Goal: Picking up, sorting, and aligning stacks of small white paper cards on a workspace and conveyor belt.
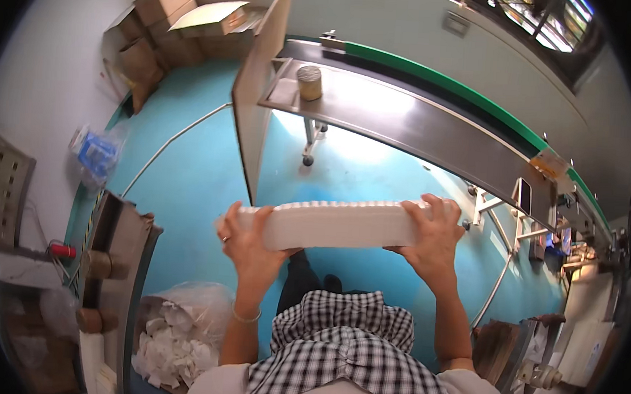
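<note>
Held level in front of my checked apron [342,350] is a long white block [339,226] with a scalloped far edge; its exact kind does not show. My left hand [251,242] grips its left end, fingers on top and thumb beneath. At the opposite end, my right hand [432,240] closes round the block the same way. Both forearms reach up from the lower edge, and the block hangs above the blue floor [195,153], apart from any table.
Beyond stands a metal conveyor table [407,119] with a green edge, bearing a tin [309,83] and a phone [524,195]. An upright board [254,114] meets its left end. Cardboard boxes [165,0] fill the far corner. A bag of white scraps [177,340] lies lower left.
</note>
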`<state>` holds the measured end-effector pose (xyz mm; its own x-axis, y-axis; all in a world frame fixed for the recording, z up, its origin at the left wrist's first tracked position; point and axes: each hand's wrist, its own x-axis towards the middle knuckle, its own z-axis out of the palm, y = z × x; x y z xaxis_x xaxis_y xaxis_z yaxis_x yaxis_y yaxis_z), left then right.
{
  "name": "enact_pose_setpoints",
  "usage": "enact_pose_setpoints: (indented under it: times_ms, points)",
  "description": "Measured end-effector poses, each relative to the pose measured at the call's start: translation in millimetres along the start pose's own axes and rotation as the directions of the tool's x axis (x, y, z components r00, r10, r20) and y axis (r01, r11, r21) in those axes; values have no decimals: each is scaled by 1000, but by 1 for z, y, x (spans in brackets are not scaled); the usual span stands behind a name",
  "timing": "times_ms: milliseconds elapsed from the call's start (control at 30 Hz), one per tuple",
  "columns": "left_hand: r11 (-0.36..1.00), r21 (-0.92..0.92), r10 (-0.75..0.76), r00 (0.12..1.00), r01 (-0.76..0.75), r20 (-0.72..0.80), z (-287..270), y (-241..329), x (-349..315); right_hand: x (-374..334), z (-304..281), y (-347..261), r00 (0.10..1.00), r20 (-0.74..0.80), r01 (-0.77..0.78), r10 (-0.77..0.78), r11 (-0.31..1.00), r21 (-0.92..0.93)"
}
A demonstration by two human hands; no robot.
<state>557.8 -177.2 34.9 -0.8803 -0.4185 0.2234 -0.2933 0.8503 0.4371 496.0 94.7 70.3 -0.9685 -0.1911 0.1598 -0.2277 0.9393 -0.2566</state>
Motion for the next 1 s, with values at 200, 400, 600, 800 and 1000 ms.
enact_pose_setpoints:
  times_ms: [200,400,600,800,1000]
  points:
    - [964,-124,248,964,-236,95,69,71,56,1,0,67,938,-119,-333,325,941,-53]
    - [941,-134,331,930,-311,161,126,104,129,60,24,105,908,-75,-416,412,908,-55]
    - [937,-105,349,888,-333,299,185,134,231,155,50,146,898,30,-440,439,898,3]
    - [929,-53,299,659,-366,690,257,146,348,279,95,232,732,555,-460,395,888,-25]
    - [939,-262,319,845,-221,428,308,122,424,339,94,305,731,450,-624,513,770,135]
